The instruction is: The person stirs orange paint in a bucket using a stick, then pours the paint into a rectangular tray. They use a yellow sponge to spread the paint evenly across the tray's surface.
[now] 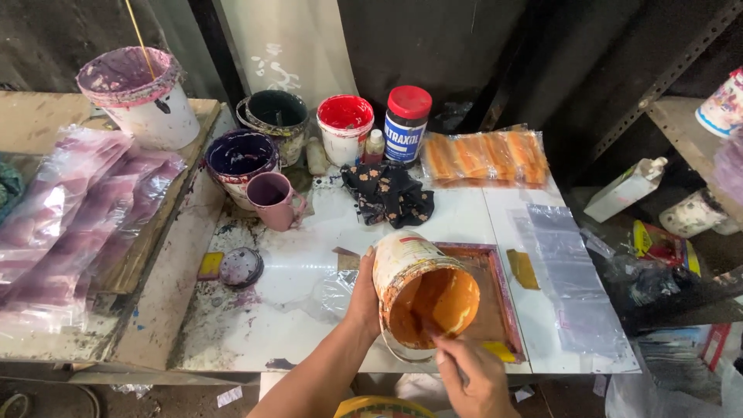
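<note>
We hold the orange paint tub (418,290) tilted over the framed screen (495,290) on the white surface (294,271), our left hand (364,298) clamped on its side. Our right hand (468,379) pinches a stick (433,329) dipped in its orange paint. Behind stand a red-filled tub (344,128), a dark purple pot (240,159) and a mauve mug (275,200).

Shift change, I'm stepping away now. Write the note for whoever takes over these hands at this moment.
Left hand: grips the side of the tilted orange paint tub, mouth turned toward the person.
Right hand: holds a thin stick-like tool, its tip inside the tub in the orange paint.
The tub hangs over the framed printing screen on the white table.
Done: the screen's mesh already looks orange-stained; a yellow scraper lies at its near edge.
Left: whether paint has actually been put on the screen cannot be told.
Nearby: clear plastic bags to the right, a mauve mug and other paint tubs behind.
</note>
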